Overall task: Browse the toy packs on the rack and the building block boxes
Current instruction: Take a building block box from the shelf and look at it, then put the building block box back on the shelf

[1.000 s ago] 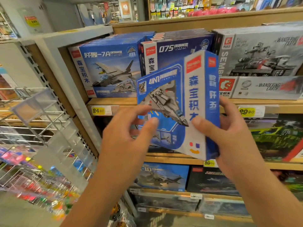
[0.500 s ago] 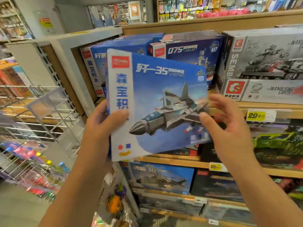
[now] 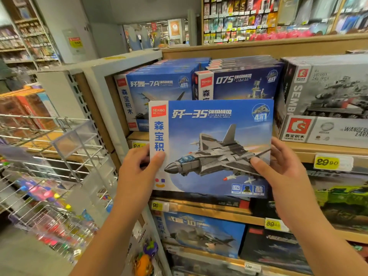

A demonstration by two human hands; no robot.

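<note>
A person holds a blue fighter-jet block box (image 3: 211,146) upright, front facing them, apparently to read it. The left hand (image 3: 137,172) and right hand (image 3: 282,172) pinch its side edges, thumbs in front (other fingers hidden behind). Stocked shelves (image 3: 328,151) sit close behind; a wire rack (image 3: 59,156) crowds the left

Wooden shelf (image 3: 310,151) carries block boxes (image 3: 165,92) (perhaps stacked).

held box (image 3: 211,148) hides 7A and 075 box lower halves | grey tank box (image 3: 328,96) cut off right | rack packs (image 3: 45,196) blurred
</note>
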